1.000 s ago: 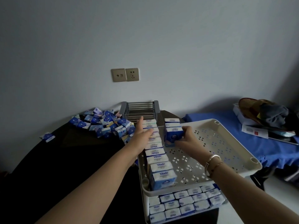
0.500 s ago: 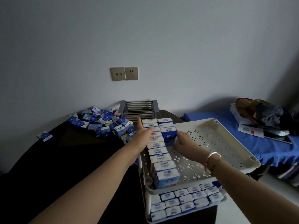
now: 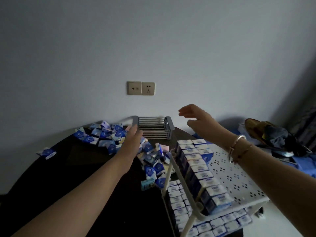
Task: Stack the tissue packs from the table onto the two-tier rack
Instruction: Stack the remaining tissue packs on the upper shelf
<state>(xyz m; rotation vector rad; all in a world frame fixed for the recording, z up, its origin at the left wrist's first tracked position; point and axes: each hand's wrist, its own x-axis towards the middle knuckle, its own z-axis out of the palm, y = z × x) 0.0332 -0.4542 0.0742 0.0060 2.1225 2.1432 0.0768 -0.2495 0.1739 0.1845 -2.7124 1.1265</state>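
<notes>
A heap of loose blue and white tissue packs (image 3: 109, 135) lies at the back of the dark table (image 3: 71, 177), spilling toward the white two-tier rack (image 3: 239, 183). On the rack's top tier a long row of packs (image 3: 200, 170) runs along the left side, with a short second row (image 3: 203, 147) at the far end. The lower tier (image 3: 212, 224) is packed with packs. My left hand (image 3: 132, 135) reaches over the heap, fingers extended, holding nothing that I can see. My right hand (image 3: 196, 117) hovers above the rack's far end, fingers loosely spread and empty.
A grey slatted rack (image 3: 152, 127) stands at the table's back edge against the wall, under two wall sockets (image 3: 141, 88). One stray pack (image 3: 47, 152) lies at the table's left. To the right, a blue-covered surface (image 3: 306, 161) holds clothes and papers.
Both hands have left the packs on the top tier. My left hand moved left over the heap, and my right hand rose above the rack. The view has swung left.
</notes>
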